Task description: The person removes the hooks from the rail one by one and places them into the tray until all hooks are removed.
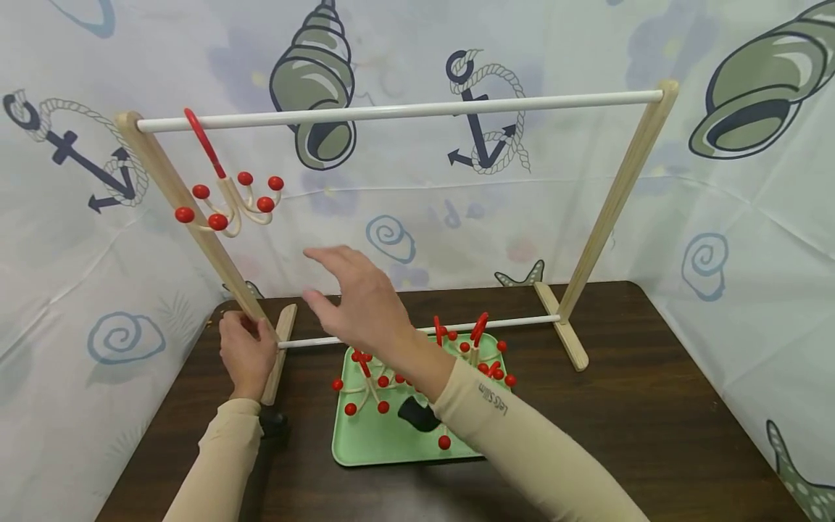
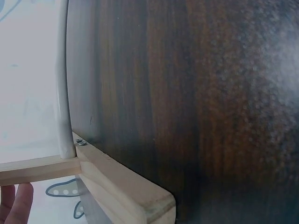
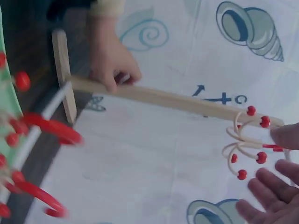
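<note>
My left hand (image 1: pixel 248 355) grips the wooden left post (image 1: pixel 215 250) of a rack, low down near its foot. The right wrist view shows this hand (image 3: pixel 112 65) with its fingers bent round the post. Above it, a pale branched hanger (image 1: pixel 231 199) with red balls on its arm ends hangs by a red hook from the rack's white top bar (image 1: pixel 404 111), close to the left end. My right hand (image 1: pixel 365 297) is in the air below and right of that hanger, holding nothing, fingers spread from the thumb.
Several similar hangers with red hooks and balls lie on a green tray (image 1: pixel 365 446), partly hidden by my right forearm. A white lower bar (image 1: pixel 522 322) runs behind the tray to the right post (image 1: pixel 613 206). The dark wooden table (image 1: pixel 626 435) meets a printed cloth behind.
</note>
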A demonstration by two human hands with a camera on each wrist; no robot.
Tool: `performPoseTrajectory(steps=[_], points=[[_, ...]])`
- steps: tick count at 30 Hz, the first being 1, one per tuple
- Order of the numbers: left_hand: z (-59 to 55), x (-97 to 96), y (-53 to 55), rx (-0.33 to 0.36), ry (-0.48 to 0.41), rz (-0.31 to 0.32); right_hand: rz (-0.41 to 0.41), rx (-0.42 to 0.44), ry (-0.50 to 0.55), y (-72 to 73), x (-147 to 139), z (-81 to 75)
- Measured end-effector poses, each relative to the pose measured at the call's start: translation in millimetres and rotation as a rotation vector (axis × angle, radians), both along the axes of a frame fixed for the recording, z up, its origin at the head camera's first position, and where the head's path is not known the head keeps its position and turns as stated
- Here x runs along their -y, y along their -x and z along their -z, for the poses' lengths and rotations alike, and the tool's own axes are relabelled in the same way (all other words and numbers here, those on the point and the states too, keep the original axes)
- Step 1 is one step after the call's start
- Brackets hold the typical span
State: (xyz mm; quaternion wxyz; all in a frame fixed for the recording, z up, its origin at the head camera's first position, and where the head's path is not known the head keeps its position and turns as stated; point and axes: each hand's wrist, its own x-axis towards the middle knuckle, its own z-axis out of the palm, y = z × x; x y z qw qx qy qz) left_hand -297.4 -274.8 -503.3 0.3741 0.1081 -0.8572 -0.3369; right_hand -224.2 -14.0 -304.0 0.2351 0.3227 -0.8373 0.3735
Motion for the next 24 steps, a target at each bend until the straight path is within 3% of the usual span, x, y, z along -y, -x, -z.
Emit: performPoseTrajectory(steps=[5,12,17,24], points=[[0.8,0.7,-0.3,-0.009,0.004,0.001,-0.059,-0.003,0.027,32.8,20,-35.7],[0.6,2.4,1.4,-0.011,0.003,0.016,-0.077,0.135,-0.054,64.6,52,-71.8],[-2.2,4.4,2.1,-0.006,0.01,0.01,-0.127,0.318,-0.066,75.5,72,-82.4],[-2.9,1.2,2.0,-0.003,0.011,0.014,-0.218,0.49,0.051,81.9,86,-82.7]])
